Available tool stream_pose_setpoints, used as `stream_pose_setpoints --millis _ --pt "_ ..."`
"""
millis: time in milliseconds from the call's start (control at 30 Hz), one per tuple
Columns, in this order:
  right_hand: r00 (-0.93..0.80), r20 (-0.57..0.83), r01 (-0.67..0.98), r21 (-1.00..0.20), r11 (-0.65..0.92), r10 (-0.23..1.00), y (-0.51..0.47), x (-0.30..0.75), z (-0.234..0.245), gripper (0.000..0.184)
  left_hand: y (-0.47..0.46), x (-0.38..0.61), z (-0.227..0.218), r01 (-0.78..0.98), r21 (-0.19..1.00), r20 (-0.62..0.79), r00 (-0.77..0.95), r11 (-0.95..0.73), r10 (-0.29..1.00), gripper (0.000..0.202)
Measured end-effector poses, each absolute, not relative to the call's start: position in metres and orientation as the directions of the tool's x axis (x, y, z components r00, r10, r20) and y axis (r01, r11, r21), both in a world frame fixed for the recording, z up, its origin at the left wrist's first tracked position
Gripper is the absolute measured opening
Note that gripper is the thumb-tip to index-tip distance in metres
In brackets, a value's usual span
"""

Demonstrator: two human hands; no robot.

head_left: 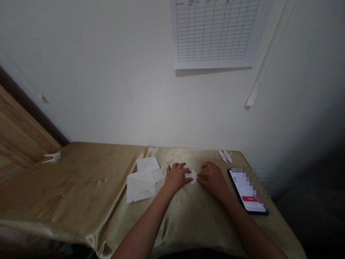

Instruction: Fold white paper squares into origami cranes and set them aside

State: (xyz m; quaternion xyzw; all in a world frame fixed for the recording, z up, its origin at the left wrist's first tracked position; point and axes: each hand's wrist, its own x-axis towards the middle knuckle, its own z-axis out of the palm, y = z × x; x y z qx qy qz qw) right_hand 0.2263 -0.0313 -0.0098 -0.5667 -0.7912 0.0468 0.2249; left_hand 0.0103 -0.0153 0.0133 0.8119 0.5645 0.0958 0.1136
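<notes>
Left hand and right hand sit low on the cloth-draped surface, fingers curled in and pinching the small folded paper between them, seemingly mid-crease, and a next fold wants its edges kept aligned.

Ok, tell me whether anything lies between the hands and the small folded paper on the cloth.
Nothing visible does. The left hand and right hand both rest on the folded paper, one at each side. The stack of white sheets lies left of them and the phone right, both clear of it.
</notes>
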Motion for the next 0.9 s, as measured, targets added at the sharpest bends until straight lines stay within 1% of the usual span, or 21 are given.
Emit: stream_pose_setpoints --millis 100,300,467,533,633,700,767,900 --pt "-0.252 0.309 0.873 -0.337 0.353 0.917 -0.032 0.226 -0.009 0.014 -0.014 0.009 0.010 0.889 0.297 0.042 0.352 -0.348 0.935 0.036" --pt "-0.248 0.303 0.871 -0.346 0.349 0.920 -0.031 0.223 -0.011 0.023 -0.013 0.010 0.003 0.881 0.292 0.046 0.375 -0.372 0.926 0.037" --pt "-0.245 0.273 0.862 -0.378 0.338 0.930 -0.031 0.219 -0.016 0.012 -0.012 0.009 0.004 0.872 0.277 0.025 0.414 -0.404 0.910 0.044" --pt "-0.243 0.269 0.860 -0.386 0.335 0.932 -0.031 0.217 -0.019 0.016 -0.011 0.008 0.005 0.869 0.275 0.014 0.425 -0.412 0.905 0.046" --pt "-0.246 0.276 0.865 -0.370 0.339 0.929 -0.030 0.215 -0.024 0.031 -0.010 0.008 0.008 0.869 0.282 -0.012 0.427 -0.407 0.904 0.047" --pt "-0.249 0.269 0.871 -0.359 0.337 0.930 -0.030 0.215 -0.026 0.036 -0.010 0.008 0.011 0.872 0.284 -0.023 0.422 -0.398 0.906 0.047" --pt "-0.243 0.258 0.872 -0.363 0.327 0.935 -0.029 0.215 -0.027 0.037 -0.010 0.008 0.013 0.874 0.286 -0.025 0.417 -0.393 0.909 0.047" --pt "-0.213 0.254 0.861 -0.408 0.304 0.943 -0.029 0.215 -0.025 0.033 -0.010 0.005 0.015 0.873 0.297 -0.015 0.409 -0.387 0.912 0.040"
